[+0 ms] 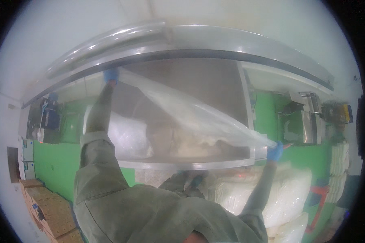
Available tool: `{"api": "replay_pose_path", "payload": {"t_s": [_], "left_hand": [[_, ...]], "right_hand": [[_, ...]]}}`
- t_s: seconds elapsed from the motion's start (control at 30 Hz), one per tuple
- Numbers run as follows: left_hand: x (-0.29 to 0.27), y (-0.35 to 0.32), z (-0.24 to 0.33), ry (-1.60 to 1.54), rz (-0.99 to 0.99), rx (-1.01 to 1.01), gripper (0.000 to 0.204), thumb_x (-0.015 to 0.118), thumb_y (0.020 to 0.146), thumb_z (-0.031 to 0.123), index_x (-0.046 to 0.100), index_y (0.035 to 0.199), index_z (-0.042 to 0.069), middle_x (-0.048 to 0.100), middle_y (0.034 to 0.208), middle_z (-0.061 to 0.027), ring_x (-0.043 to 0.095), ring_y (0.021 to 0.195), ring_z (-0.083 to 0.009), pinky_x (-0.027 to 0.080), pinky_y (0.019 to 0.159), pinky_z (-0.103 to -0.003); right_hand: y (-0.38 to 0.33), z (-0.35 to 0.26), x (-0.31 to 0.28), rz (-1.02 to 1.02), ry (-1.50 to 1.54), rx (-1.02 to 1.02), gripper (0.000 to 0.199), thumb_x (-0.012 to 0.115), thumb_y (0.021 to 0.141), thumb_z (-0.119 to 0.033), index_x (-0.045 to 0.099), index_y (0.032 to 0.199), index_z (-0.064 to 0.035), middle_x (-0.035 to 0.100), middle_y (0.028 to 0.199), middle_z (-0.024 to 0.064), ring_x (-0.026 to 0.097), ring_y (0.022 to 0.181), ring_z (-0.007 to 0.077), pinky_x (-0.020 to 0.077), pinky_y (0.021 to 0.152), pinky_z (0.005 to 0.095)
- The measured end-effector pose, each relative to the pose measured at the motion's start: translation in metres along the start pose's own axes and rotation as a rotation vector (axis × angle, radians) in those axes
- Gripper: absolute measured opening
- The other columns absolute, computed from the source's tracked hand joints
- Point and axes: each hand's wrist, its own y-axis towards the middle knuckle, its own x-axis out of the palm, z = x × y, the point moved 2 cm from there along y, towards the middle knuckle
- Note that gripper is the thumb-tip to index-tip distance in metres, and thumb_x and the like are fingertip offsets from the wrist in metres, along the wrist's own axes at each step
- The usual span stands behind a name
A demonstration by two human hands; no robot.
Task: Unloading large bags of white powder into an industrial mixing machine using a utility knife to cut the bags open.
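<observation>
A long translucent plastic bag [190, 109] is stretched slantwise over a wide metal trough [190, 165]. My left hand [111, 75], in a blue glove, is closed on its far left end. On the near right end, just past the trough's right rim, my blue-gloved right hand [275, 152] is closed too. A thin reddish object [288, 145] sticks out beside the right hand; I cannot make out what it is. Pale powder [190, 148] lies in the trough below the bag. White plastic [127, 135] rests at the trough's left side, partly behind my left arm.
Full white sacks [288, 194] are stacked at my near right. A red frame [318, 206] stands beside them. Brown cartons [54, 210] are piled at the near left. A metal hood [215, 38] spans the far side, and metal equipment [304, 121] stands on the green floor at right.
</observation>
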Motion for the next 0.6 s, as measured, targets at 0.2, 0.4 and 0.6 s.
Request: {"api": "replay_pose_path", "payload": {"t_s": [0.2,0.4,0.6], "left_hand": [[-0.017,-0.011,0.052,0.421,-0.310,0.011,0.023,0.046,0.080,0.020,0.064,0.086,0.008,0.062,0.091,-0.0141,0.060,0.086,-0.0300,0.047,0.074,-0.042],[-0.033,-0.008,0.105,0.462,-0.465,0.127,0.026,0.042,0.082,0.017,0.060,0.097,0.008,0.061,0.095,-0.0169,0.060,0.089,-0.0302,0.049,0.072,-0.042],[-0.006,-0.020,0.028,0.855,-0.441,0.940,0.020,0.043,0.082,0.012,0.058,0.096,0.009,0.059,0.083,-0.0081,0.059,0.074,-0.0194,0.047,0.063,-0.031]], "right_hand": [[0.001,0.016,-0.048,0.037,-0.116,-0.021,0.079,0.044,0.081,-0.016,-0.007,0.138,-0.0350,0.038,0.081,0.0001,0.033,0.054,0.0114,0.0285,0.039,0.0229],[0.046,0.054,-0.118,-0.063,-0.828,-0.511,0.061,0.056,0.064,-0.003,0.033,0.120,-0.0129,0.049,0.091,0.0103,0.051,0.069,0.0216,0.0434,0.055,0.0319],[0.003,0.016,-0.065,-0.022,-1.284,-0.899,0.050,0.062,0.051,0.002,0.051,0.100,-0.0016,0.051,0.088,0.0179,0.050,0.067,0.0323,0.0467,0.067,0.0362]]}}
